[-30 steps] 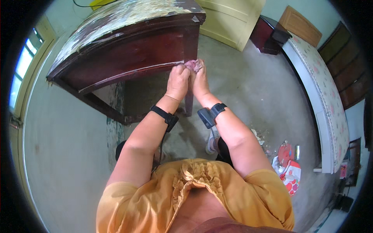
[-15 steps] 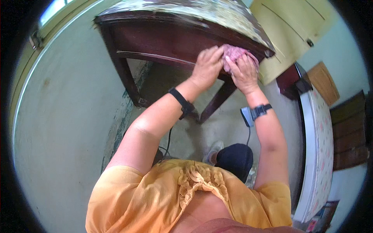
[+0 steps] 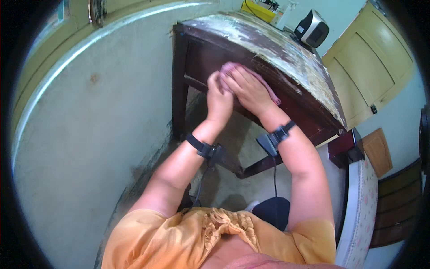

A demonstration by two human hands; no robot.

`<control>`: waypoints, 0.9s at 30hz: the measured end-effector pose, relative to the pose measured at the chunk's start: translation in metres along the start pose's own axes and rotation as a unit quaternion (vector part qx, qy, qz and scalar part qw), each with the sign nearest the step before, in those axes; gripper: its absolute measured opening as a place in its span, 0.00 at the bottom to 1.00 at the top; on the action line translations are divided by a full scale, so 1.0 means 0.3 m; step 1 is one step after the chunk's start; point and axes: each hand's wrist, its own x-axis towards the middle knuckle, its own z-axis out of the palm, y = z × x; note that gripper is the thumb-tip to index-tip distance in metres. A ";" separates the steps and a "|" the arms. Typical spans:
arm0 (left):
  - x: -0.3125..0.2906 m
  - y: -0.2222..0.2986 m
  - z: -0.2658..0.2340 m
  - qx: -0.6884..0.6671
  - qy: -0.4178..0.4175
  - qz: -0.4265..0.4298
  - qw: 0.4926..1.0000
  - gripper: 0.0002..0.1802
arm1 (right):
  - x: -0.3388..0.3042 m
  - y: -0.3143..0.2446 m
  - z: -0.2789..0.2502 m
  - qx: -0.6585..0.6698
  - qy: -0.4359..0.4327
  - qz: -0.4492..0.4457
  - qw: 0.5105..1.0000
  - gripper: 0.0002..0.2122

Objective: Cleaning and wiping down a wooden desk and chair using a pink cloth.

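Observation:
A crumpled pink cloth (image 3: 269, 92) lies against the dark reddish-brown front panel of a wooden table (image 3: 197, 60), just under its top edge. My right hand (image 3: 251, 93) presses the cloth to the wood, fingers over it and some cloth showing past the knuckles. Close beside it, my left hand (image 3: 219, 102) is bent round the cloth's left end; its fingertips are partly hidden. Both wrists wear black straps with small devices and cables.
The tabletop (image 3: 273, 42) is worn, with peeling pale patches. On it are a black-and-white appliance (image 3: 312, 29) and a yellow container (image 3: 259, 11). A plain wall (image 3: 89, 134) runs along the left. At right stand a cream door (image 3: 369, 67) and a mattress (image 3: 362, 206) with a patterned side.
Both hands and the cloth have moved left along the table's front panel, away from its right corner. The view has shifted, bringing the things on the tabletop into sight.

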 end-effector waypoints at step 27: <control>-0.170 -0.096 -0.073 0.053 -0.143 -0.094 0.984 0.41 | -0.119 -0.198 0.143 0.194 -0.025 0.170 0.966 0.19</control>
